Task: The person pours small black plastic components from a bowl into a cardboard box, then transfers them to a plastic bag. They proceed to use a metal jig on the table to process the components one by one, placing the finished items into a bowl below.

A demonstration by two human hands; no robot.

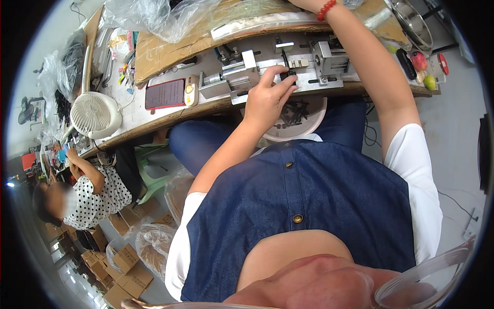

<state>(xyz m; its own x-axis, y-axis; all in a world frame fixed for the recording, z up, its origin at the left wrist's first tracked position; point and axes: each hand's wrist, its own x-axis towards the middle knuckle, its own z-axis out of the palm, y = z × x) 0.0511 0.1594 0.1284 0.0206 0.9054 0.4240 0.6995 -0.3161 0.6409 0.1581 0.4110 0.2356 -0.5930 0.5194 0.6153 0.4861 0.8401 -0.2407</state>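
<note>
My left hand reaches into a metal clamping fixture at the table's front edge. Its fingers close round a small black part in the middle of the fixture, beside a pale metal block. On the right, another metal block with rods belongs to the same fixture. My right arm stretches across the table to the far side. My right hand, with a red bead bracelet at the wrist, is cut off by the upper edge; its fingers are hidden.
Under the table edge, a pale bucket holds black pieces. Left of the fixture lie a red-edged phone and a white fan. Cardboard and clear plastic bags cover the back. Another person sits at far left.
</note>
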